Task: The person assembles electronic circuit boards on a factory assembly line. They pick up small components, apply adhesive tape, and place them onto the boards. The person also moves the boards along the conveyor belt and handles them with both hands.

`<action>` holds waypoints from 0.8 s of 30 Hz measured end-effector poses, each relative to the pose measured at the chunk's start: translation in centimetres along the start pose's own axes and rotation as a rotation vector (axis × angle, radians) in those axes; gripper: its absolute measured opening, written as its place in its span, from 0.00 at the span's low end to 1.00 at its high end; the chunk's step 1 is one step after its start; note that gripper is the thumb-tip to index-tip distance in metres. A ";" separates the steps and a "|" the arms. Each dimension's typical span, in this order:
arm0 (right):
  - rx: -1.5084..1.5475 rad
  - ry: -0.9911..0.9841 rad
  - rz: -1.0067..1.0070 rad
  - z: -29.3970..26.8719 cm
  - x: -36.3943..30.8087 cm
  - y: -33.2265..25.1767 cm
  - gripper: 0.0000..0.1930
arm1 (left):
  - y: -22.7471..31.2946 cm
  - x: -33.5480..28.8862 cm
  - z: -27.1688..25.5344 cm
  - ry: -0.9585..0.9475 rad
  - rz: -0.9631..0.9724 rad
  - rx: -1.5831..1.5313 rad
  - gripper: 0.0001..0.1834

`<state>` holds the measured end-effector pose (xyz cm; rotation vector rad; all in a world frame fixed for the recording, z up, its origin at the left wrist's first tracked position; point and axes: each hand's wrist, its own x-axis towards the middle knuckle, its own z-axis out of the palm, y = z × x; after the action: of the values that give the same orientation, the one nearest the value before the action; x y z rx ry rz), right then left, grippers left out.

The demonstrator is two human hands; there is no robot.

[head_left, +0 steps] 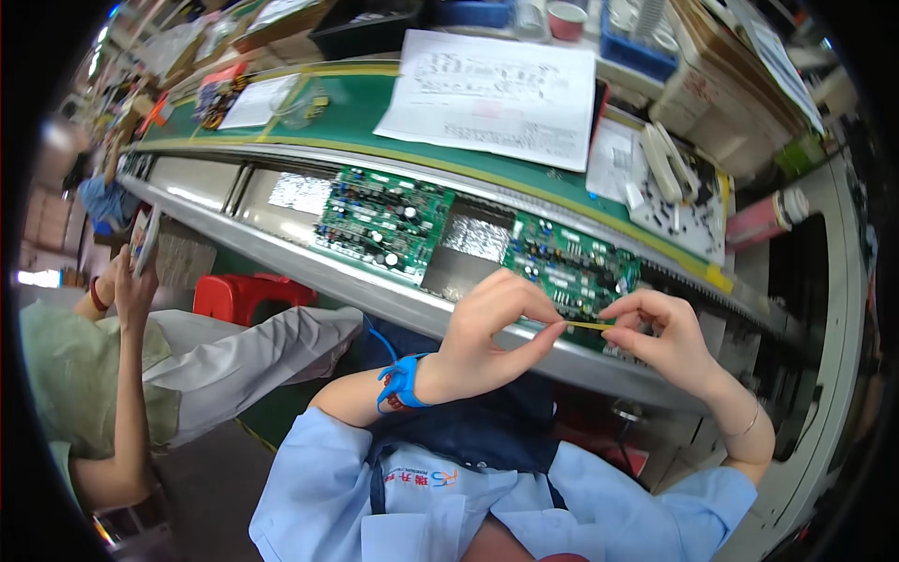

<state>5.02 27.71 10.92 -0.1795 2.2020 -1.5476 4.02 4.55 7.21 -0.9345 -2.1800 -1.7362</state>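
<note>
Between my two hands stretches a thin yellow strip (587, 326), pinched at each end. My left hand (492, 332), with a blue wrist strap (401, 382) on its wrist, grips the left end between thumb and forefinger. The right end sits in the fingertips of my right hand (667, 337). Just beyond the strip, a green circuit board (571, 265) full of small parts lies on the conveyor line, partly hidden by my hands. A second green circuit board (384, 223) lies to its left on the same line.
A metal rail (281, 260) runs along the near side of the line. Behind it, printed sheets (492, 94) lie on a green bench. At right are a white tray (688, 225) of small dark parts and a pink bottle (763, 220). Another person sits at left near a red stool (245, 298).
</note>
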 end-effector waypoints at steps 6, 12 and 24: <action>0.040 -0.049 0.128 2.5 -2.8 2.8 0.06 | -0.9 -3.9 0.8 -0.095 -0.091 -0.024 0.08; 0.129 0.001 0.232 3.4 -3.8 4.5 0.06 | -1.4 -4.8 2.0 -0.093 -0.084 0.043 0.07; 0.102 0.132 0.272 2.7 -5.4 5.4 0.05 | -1.9 -4.5 3.9 -0.186 -0.053 0.059 0.09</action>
<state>11.80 29.28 6.72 0.2510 2.1330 -1.5496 7.29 6.37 2.18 -1.0716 -2.3782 -1.6576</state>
